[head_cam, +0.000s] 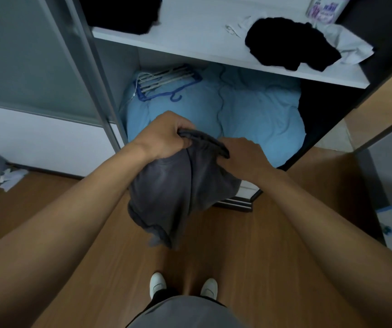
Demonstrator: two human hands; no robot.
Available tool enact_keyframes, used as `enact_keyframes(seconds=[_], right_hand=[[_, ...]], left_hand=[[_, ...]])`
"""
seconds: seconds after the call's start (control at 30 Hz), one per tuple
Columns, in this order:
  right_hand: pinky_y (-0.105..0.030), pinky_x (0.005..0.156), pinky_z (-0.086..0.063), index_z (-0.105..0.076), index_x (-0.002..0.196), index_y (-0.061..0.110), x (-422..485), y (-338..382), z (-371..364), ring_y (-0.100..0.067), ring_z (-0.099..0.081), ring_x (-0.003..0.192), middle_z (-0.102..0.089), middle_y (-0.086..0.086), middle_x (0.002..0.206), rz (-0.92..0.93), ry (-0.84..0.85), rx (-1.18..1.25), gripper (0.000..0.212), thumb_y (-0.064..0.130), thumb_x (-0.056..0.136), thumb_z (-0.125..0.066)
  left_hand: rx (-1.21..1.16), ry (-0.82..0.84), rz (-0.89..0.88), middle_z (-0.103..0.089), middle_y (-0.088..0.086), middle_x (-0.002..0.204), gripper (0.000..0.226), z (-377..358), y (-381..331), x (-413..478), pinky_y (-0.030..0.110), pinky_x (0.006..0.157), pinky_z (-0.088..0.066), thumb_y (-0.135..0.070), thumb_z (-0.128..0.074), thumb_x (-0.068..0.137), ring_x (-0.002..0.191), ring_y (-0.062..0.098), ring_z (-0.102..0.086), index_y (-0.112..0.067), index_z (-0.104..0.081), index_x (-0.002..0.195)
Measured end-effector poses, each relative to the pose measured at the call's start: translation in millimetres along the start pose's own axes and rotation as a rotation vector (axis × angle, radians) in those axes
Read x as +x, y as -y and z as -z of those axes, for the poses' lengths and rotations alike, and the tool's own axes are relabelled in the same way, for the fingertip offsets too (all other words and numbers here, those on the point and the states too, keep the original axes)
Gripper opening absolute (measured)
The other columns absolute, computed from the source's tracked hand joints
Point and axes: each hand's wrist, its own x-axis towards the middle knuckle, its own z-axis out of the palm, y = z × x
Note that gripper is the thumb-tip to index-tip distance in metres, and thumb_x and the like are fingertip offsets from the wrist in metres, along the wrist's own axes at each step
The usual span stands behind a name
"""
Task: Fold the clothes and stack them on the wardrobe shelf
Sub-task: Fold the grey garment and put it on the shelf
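Observation:
A dark grey garment (178, 192) hangs in front of me over the wooden floor. My left hand (166, 136) grips its top edge on the left, and my right hand (242, 155) grips the same edge on the right. The cloth droops bunched below both fists. On the white wardrobe shelf (204, 36) above lie a crumpled black garment (289, 43) at the right, a white cloth (351, 43) beside it, and another black garment (121, 13) at the left.
Below the shelf a light blue duvet (249, 110) fills the wardrobe bottom, with a bundle of hangers (166, 80) on it. A sliding door frame (88, 67) stands at the left. White paper (11, 177) lies on the floor. My feet in white shoes (183, 285) stand below.

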Motion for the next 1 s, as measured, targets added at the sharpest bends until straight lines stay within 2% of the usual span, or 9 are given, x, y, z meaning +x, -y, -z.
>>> enact_keyframes(seconds=[0.1, 0.23, 0.37, 0.47, 0.53, 0.73, 0.8, 0.93, 1.0], right_hand=[[-0.042, 0.088, -0.046, -0.064, 0.106, 0.023, 1.6, 2.8, 7.5, -0.029, -0.061, 0.105, -0.069, -0.003, 0.109, -0.090, -0.132, 0.194, 0.020, 0.027, 0.087, -0.057], [-0.041, 0.092, -0.048, -0.068, 0.107, 0.030, 4.5, 11.1, 23.2, -0.021, -0.062, 0.106, -0.069, 0.005, 0.110, -0.086, -0.206, 0.418, 0.031, 0.024, 0.079, -0.056], [-0.036, 0.087, -0.047, -0.066, 0.109, 0.031, -1.1, 7.6, 13.8, -0.020, -0.061, 0.103, -0.068, 0.005, 0.110, -0.084, -0.157, 0.350, 0.029, 0.019, 0.084, -0.060], [-0.040, 0.089, -0.048, -0.066, 0.109, 0.030, -8.0, 0.6, 3.6, -0.020, -0.061, 0.104, -0.068, 0.005, 0.109, -0.107, -0.131, 0.376, 0.025, 0.021, 0.087, -0.059], [-0.042, 0.091, -0.049, -0.065, 0.112, 0.027, -13.0, 1.4, -5.3, -0.020, -0.061, 0.104, -0.068, 0.004, 0.109, -0.121, -0.130, 0.417, 0.024, 0.023, 0.089, -0.059], [-0.039, 0.090, -0.049, -0.061, 0.117, 0.015, -24.2, 10.6, -28.8, -0.023, -0.061, 0.104, -0.066, -0.004, 0.111, -0.174, -0.133, 0.583, 0.024, 0.019, 0.093, -0.059], [-0.036, 0.088, -0.047, -0.057, 0.121, 0.017, -30.7, 15.4, -34.5, -0.019, -0.059, 0.106, -0.063, -0.001, 0.112, -0.180, -0.174, 0.627, 0.027, 0.027, 0.096, -0.058], [-0.034, 0.084, -0.041, -0.042, 0.130, 0.030, -43.9, 30.5, -46.3, -0.008, -0.047, 0.105, -0.050, 0.009, 0.118, -0.192, -0.216, 0.557, 0.058, 0.059, 0.084, -0.062], [-0.041, 0.089, -0.045, -0.034, 0.139, 0.029, -44.1, 33.6, -49.8, -0.017, -0.049, 0.116, -0.049, 0.001, 0.132, -0.195, -0.169, 0.458, 0.075, 0.054, 0.079, -0.070]], left_hand=[[0.112, 0.002, 0.096, -0.071, -0.002, 0.093, 0.008, -2.2, 19.1, 2.2, 0.032, 0.082, -0.053, -0.024, -0.072, 0.085, 0.092, 0.019, -0.065, -0.019, -0.073, 0.092], [0.375, 0.272, 0.273, -0.066, 0.004, 0.096, 0.017, -14.3, 44.9, 1.5, 0.027, 0.062, -0.041, -0.038, -0.060, 0.091, 0.086, 0.021, -0.059, -0.022, -0.062, 0.085], [0.063, 0.123, 0.382, -0.067, 0.004, 0.081, 0.011, -13.9, 52.7, 3.7, 0.024, 0.054, -0.041, -0.020, -0.056, 0.091, 0.073, 0.019, -0.062, -0.018, -0.066, 0.088], [-0.272, -0.023, 0.481, -0.071, 0.009, 0.085, 0.019, -15.2, 51.5, 5.6, 0.023, 0.048, -0.049, -0.010, -0.052, 0.092, 0.071, 0.024, -0.065, -0.014, -0.070, 0.096], [-0.517, -0.097, 0.520, -0.069, 0.012, 0.088, 0.028, -20.8, 46.2, 4.8, 0.019, 0.040, -0.045, -0.005, -0.045, 0.094, 0.068, 0.024, -0.062, -0.015, -0.071, 0.099], [-0.872, -0.217, 0.569, -0.065, 0.010, 0.083, 0.038, -37.6, 30.5, 3.7, 0.028, 0.051, -0.045, 0.000, -0.036, 0.093, 0.064, 0.019, -0.057, -0.019, -0.068, 0.089], [-0.959, -0.248, 0.592, -0.067, 0.010, 0.086, 0.034, -41.0, 26.0, 4.6, 0.030, 0.053, -0.049, -0.001, -0.037, 0.095, 0.065, 0.018, -0.061, -0.016, -0.068, 0.097], [-1.103, -0.346, 0.614, -0.069, 0.008, 0.079, 0.032, -45.2, 8.9, 7.3, 0.022, 0.044, -0.051, -0.001, -0.037, 0.097, 0.050, 0.012, -0.065, -0.007, -0.064, 0.112], [-1.138, -0.355, 0.605, -0.069, 0.008, 0.080, 0.032, -45.8, -0.3, 7.8, 0.021, 0.045, -0.051, 0.000, -0.036, 0.097, 0.051, 0.011, -0.066, -0.006, -0.063, 0.113]])
